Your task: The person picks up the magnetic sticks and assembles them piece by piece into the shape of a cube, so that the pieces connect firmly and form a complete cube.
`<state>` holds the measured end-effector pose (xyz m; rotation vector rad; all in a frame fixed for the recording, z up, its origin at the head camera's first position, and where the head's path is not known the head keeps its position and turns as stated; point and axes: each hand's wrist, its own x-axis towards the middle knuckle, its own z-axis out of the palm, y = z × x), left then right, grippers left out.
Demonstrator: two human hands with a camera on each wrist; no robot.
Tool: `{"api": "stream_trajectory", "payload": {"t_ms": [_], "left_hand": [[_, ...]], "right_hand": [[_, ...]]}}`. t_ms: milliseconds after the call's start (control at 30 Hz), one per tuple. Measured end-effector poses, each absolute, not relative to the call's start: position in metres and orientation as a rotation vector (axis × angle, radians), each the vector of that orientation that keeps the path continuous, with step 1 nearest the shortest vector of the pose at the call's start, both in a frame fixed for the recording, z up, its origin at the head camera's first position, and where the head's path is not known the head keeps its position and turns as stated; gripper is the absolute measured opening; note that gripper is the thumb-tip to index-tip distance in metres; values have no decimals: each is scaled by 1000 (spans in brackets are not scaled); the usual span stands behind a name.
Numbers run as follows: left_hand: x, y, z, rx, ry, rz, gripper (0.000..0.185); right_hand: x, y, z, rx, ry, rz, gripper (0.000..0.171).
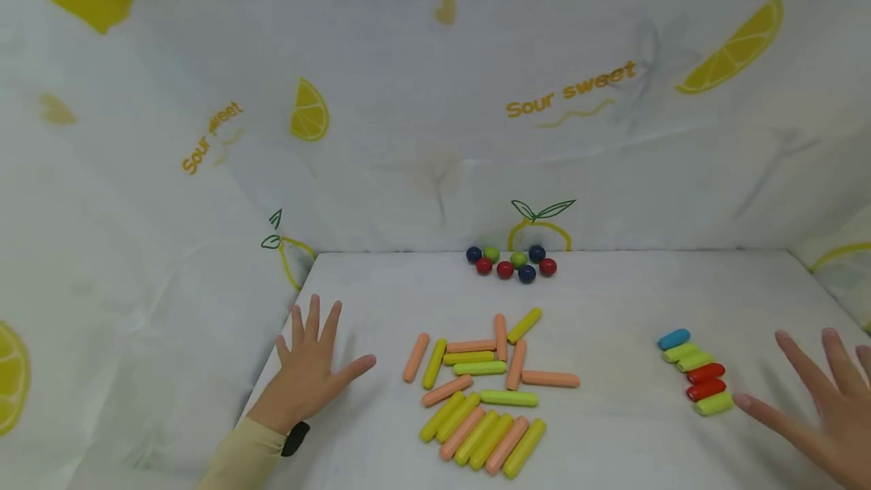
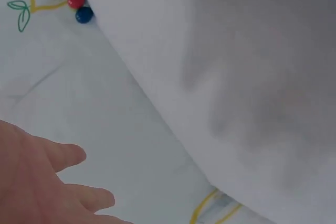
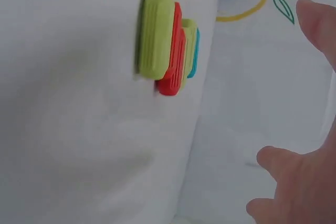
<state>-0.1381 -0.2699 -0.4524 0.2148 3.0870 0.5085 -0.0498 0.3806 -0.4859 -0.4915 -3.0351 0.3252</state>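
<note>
Left hand (image 1: 309,369) and right hand (image 1: 826,407), fingers spread and holding nothing, flank the pile of orange and green sticks (image 1: 486,392); short capsule row (image 1: 697,373) lies right of the pile, just beside the right hand, whose sweep could scatter it

Matt white cloth (image 1: 612,429), smooth satin sticks (image 1: 479,399), glossy beads (image 1: 512,263), ribbed short blocks (image 1: 697,373).
</note>
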Motion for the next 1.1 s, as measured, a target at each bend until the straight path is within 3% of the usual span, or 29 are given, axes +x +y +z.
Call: {"api": "stream_trajectory", "payload": {"t_ms": [167,400,667,1100], "left_hand": [[-155,-243,-456,276,3084,572,107],[-180,-200,-455,135,2896,847,62],[-189,-183,-463,51,2725,802,38],[-183,-175,-456,70,2675,866,29]], "right_hand": [[-87,376,-473,-135,-2977,426,117],[-152,346,-441,216,-3005,725,84],[-214,293,-445,275,-2999,958,70],[-279,246,-464,343,-3021,1032,54]]}}
